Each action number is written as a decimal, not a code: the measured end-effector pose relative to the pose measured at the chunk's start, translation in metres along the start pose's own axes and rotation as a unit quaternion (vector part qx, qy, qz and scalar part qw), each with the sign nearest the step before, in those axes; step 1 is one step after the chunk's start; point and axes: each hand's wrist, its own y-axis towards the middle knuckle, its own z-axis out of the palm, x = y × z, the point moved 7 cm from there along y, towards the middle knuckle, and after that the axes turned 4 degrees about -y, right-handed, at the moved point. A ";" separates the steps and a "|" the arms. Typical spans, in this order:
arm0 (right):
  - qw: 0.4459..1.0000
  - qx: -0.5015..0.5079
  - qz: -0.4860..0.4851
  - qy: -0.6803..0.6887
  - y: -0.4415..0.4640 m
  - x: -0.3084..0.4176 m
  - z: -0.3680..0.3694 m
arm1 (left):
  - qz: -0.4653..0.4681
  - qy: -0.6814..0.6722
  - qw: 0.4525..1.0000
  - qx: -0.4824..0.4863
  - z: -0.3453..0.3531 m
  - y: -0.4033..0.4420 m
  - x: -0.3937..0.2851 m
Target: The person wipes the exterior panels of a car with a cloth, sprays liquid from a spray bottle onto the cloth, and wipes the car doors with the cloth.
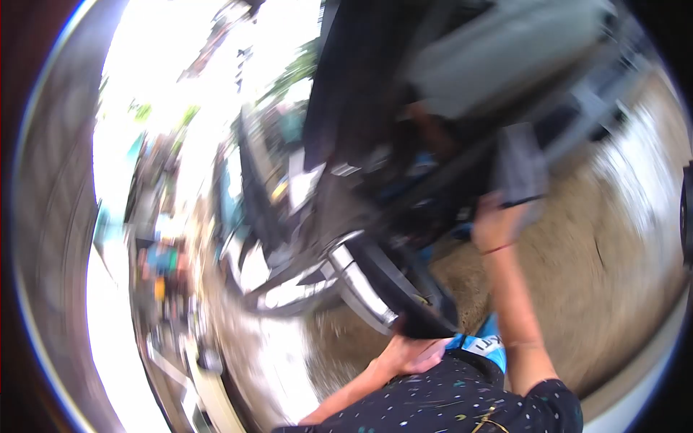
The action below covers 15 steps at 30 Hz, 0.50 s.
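Grey cloth (521, 169) in the right hand (499, 222): we see fingers gripping its near end, mostly covered by it, so we can't tell exactly how tightly they curl. Red band (498, 249) on that wrist. Cloth sits right of centre, beside the dark side of the car (440, 191); blur, so we can't tell if it touches. Left hand (415, 353) is near us, fingers looking partly bent, right at the near end of a black panel (386, 289) with a silvery strip; we can't tell whether it has hold of that. Between the arms, we get a speckled dark shirt (433, 400) and a blue item (487, 350) with lettering. Farther out, brown wet floor (585, 238) on the right, smeared bright background on the far left.
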 end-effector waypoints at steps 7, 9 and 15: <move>0.988 -0.148 -0.024 -0.018 0.144 -0.147 -0.015 | 0.041 0.107 0.962 -0.247 -0.014 -0.043 -0.040; 0.987 -0.078 0.101 0.101 0.037 -0.094 0.023 | 0.026 0.093 0.962 -0.255 -0.014 -0.053 -0.041; 0.987 -0.087 -0.118 -0.068 -0.009 -0.034 0.024 | 0.039 0.073 0.962 -0.260 -0.018 -0.062 -0.048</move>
